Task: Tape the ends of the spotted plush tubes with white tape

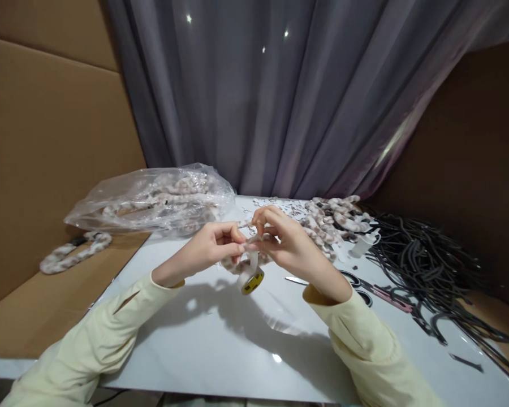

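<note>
My left hand (220,244) and my right hand (287,240) meet over the white table, both closed in a pinch. Between them is a fluffy white-and-brown cord (265,258), part of which hangs below the fingers. A strip of pale tape runs down from the fingertips to a tape roll (253,281) with a yellow-and-black core, dangling above the table. Near the fingertips shows a small thin hook-like piece; the fingers partly hide it. Which fingers press the tape and which the cord is hard to make out.
A clear plastic bag (152,200) of fluffy cords lies back left, beside a fluffy loop (76,252) on cardboard. More fluffy cords (333,217), a white bottle (362,244), scissors (352,278) and a heap of black cords (424,265) sit at right. Cardboard walls and a grey curtain (237,102) surround the table.
</note>
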Demonstrator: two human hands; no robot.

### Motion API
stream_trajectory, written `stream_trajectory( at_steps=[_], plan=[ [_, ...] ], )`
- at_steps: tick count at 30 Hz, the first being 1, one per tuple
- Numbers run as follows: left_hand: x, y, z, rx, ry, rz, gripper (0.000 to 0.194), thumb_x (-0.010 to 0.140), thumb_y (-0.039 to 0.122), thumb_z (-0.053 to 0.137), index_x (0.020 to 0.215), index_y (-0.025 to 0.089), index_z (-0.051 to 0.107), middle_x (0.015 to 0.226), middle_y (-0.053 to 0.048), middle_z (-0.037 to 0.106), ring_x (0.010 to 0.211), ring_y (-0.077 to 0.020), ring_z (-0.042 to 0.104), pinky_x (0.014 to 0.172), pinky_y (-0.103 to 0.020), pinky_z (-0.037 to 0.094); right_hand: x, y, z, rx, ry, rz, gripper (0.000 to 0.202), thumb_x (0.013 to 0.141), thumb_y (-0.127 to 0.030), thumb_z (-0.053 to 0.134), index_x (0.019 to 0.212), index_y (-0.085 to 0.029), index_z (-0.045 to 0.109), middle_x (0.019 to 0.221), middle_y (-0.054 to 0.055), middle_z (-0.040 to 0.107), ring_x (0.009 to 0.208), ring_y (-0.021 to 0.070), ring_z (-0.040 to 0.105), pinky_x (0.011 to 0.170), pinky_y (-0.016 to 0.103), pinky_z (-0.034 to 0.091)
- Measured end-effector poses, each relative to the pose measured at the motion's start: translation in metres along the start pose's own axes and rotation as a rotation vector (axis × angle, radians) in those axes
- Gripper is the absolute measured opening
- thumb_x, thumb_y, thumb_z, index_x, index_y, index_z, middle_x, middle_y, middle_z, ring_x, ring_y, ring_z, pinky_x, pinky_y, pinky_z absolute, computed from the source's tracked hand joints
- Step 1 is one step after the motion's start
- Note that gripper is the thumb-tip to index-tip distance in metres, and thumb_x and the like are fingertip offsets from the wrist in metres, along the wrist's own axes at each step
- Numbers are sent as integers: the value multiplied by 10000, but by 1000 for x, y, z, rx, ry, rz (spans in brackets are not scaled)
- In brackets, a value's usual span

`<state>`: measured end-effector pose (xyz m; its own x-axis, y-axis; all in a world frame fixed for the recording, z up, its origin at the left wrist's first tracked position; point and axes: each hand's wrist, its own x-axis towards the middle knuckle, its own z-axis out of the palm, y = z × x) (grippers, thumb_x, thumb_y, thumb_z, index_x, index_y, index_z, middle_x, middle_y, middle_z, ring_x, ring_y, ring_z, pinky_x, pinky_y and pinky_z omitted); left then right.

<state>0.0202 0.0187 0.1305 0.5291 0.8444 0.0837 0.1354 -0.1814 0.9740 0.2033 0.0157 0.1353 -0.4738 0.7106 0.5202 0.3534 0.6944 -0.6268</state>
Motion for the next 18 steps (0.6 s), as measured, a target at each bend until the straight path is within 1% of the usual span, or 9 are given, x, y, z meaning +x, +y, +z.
stream_trajectory(
  at_steps=[4,9,11,14,18],
  plan=[
    [-1,1,-4,-44,24,8,143,731,231,604,682,152,496,585,29,553,528,-88,538,503,-200,424,2,-3,3,-24,97,-73,139,754,-67,598,712,-167,511,901,27,474,745,112,477,614,216,395],
    [-2,4,-5,-57,12,25,116,737,200,579,680,151,490,561,30,541,510,-83,518,483,-193,386,2,-4,3,-70,169,-130,86,749,-92,640,726,-175,639,913,37,521,790,132,550,653,241,439],
    [-2,5,-5,-49,9,38,123,739,204,577,677,151,485,573,24,545,506,-82,511,479,-198,375,2,-2,3,-60,189,-134,83,735,-104,659,696,-177,657,914,43,534,784,139,566,617,241,449],
    [-3,6,-5,-3,16,56,153,747,238,585,670,150,487,600,18,538,509,-84,502,482,-209,371,2,-1,3,-12,183,-100,93,724,-130,677,642,-167,654,908,45,531,724,126,568,546,226,452],
    [-6,4,-6,93,21,114,154,776,247,555,676,154,483,645,15,518,540,-91,497,498,-220,369,3,-1,3,27,162,-53,114,718,-185,700,617,-158,655,863,39,524,665,112,558,560,239,477]
  ],
)
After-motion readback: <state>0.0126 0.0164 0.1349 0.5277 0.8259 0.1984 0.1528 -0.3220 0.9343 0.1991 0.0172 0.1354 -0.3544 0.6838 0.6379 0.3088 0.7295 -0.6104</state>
